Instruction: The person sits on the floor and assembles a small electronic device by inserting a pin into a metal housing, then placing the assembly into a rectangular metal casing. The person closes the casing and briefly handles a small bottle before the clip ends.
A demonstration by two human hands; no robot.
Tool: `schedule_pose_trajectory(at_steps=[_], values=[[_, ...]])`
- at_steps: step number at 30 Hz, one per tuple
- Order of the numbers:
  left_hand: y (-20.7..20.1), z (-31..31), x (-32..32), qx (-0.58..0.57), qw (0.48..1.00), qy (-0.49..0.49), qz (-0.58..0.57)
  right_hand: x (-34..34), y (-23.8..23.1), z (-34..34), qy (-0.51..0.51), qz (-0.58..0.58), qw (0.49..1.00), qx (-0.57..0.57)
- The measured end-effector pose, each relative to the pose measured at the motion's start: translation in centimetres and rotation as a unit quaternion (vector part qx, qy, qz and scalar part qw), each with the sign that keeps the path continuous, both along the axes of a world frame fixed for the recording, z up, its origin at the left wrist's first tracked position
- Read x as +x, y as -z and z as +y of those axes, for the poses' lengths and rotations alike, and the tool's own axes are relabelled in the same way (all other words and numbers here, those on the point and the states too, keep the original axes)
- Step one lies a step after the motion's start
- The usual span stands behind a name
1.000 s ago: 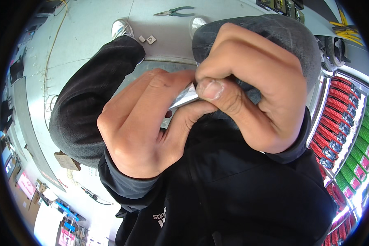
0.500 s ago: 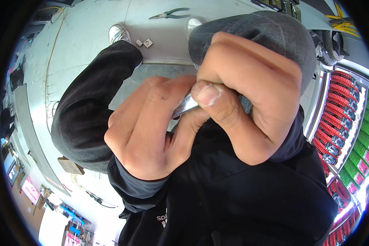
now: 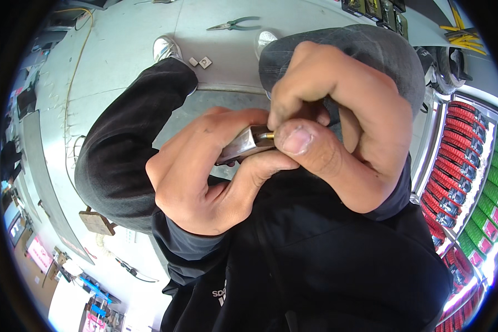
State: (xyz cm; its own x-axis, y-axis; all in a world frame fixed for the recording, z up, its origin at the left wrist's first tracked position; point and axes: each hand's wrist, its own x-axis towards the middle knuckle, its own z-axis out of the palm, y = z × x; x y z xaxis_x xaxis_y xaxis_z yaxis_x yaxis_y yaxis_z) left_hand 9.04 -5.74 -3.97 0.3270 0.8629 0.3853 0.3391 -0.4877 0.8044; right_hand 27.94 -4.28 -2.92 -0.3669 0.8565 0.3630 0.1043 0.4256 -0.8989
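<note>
- Grips a silvery metal piece (image 3: 241, 147) in the left hand (image 3: 196, 171).
- Pinches a thin brass-coloured rod (image 3: 268, 135) in the right hand (image 3: 365, 113).
- Has pliers (image 3: 230, 25) lying beyond both hands.

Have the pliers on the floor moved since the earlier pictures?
No. Against the two small blocks, the pliers lie in the same place; only the view has shifted.

Black jacket (image 3: 326, 260), white chest marking (image 3: 219, 295); faded dark jeans (image 3: 113, 133); silvery-white shoes (image 3: 165, 50).
</note>
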Motion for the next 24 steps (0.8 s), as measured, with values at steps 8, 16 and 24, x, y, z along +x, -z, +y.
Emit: schedule_pose_trajectory(at_steps=[8,16,24], values=[[-0.1,0.2,-0.2,-0.025,1.0,0.015,0.003,0.9,-1.0,-0.1,-0.015,-0.032,0.999,-0.007],[0.5,0.4,-0.9,-0.027,0.999,0.041,-0.008,1.0,-0.7,0.2,-0.019,-0.073,0.997,0.028],[0.6,0.6,-1.0,-0.017,0.997,0.07,-0.011,1.2,-1.2,0.3,-0.023,-0.072,0.997,0.02]])
